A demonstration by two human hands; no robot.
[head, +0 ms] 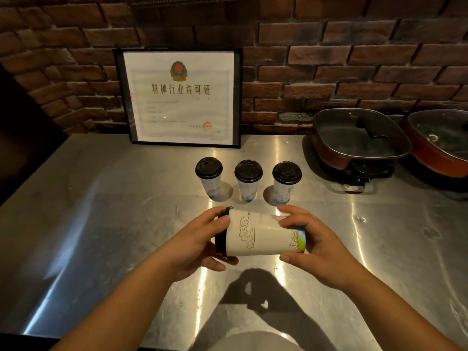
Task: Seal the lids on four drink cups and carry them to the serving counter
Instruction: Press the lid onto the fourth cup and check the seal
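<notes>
Sideways above the steel table [101, 198], the white paper cup [263, 236] looks light and crushable: left hand [195, 247] clasps its black plastic lid [221, 239], right hand [321, 247] its base. Behind stand three lidded cups [248, 181].

Four cups [263, 235], two pans [359, 138], one frame [181, 97]

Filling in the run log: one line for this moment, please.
left hand on lid end | right hand on base | fourth cup held sideways over counter | three lidded cups upright in row
</notes>
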